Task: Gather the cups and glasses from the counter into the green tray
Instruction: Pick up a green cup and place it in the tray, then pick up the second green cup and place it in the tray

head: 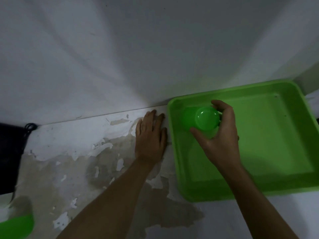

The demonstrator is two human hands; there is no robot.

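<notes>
Over the near-left corner of the shallow square green plastic tray [276, 135], your right hand [222, 135] is curled round a small green plastic cup [202, 120], thumb on the side nearer you and fingers wrapped over the far side. That cup lies tilted, its round base turned up toward you and its mouth pointing away to the left, inside the tray's walls; whether it touches the tray floor cannot be told. To the right of your right hand and beyond it, the tray floor shows nothing but bare green plastic, so the cup in your grip is the only thing seen in the tray.

Your left hand [150, 137] lies flat, palm down and fingers spread loosely, on the white desk [69, 140] with its peeling, stained surface, just beside the tray's left wall, and it holds nothing. Far to the left of that hand, at the bottom corner of the view, part of another bright green plastic object [17, 226] stands on the desk, cut off by the edge. A dark cloth thing [10, 156] sits at the left edge against the white wall [155, 49].
</notes>
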